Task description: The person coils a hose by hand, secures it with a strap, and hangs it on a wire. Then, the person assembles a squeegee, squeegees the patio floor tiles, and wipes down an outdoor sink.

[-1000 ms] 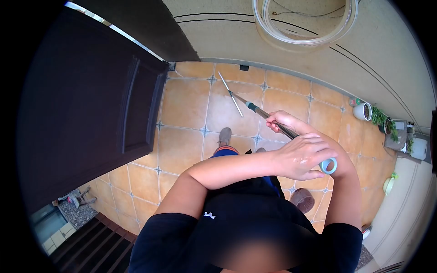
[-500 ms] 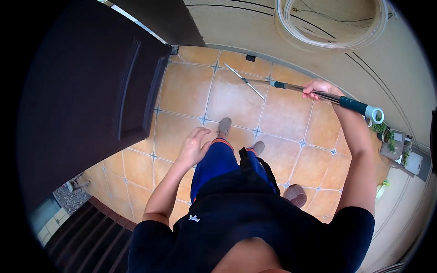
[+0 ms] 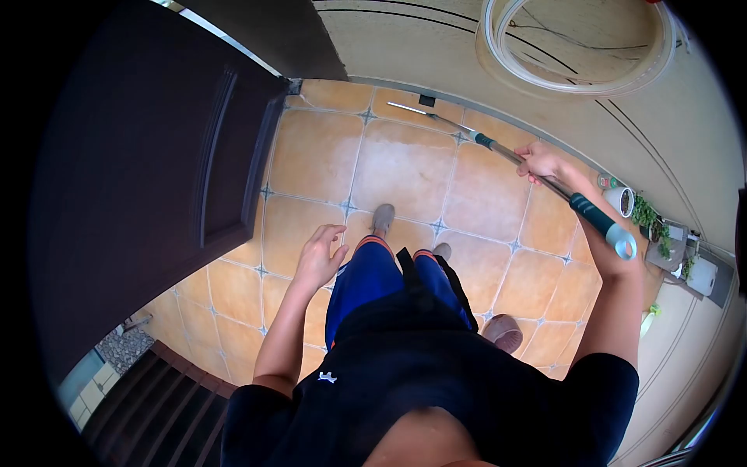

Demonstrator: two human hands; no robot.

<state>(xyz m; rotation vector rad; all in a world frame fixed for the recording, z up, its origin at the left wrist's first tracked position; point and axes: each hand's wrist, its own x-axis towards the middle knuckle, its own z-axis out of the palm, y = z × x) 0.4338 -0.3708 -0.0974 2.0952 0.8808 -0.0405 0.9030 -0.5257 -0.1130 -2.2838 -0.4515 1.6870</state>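
My right hand (image 3: 543, 162) is wrapped round the metal middle of a long pole with a squeegee head. The pole (image 3: 504, 150) slants from upper left to lower right, and its dark green grip (image 3: 593, 213) lies over my right forearm, ending in a pale blue ring. At the far end, the thin squeegee head (image 3: 411, 109) is near the floor by the wall; whether it touches the tiles I cannot tell. Held out over the floor left of my legs, my left hand (image 3: 317, 255) is empty, with its fingers apart.
A dark door (image 3: 140, 171) stands on the left. The wall carries a coiled clear hose (image 3: 490, 47). Potted plants (image 3: 647, 216) line the right side. A brown pot-like object (image 3: 503, 333) stands on the tiled floor (image 3: 311, 156) near my legs. Dark slats (image 3: 156, 412) are at lower left.
My left hand has left the pole's ring end and moved left. My right hand has moved right with the pole. The squeegee head has shifted up towards the wall and turned.
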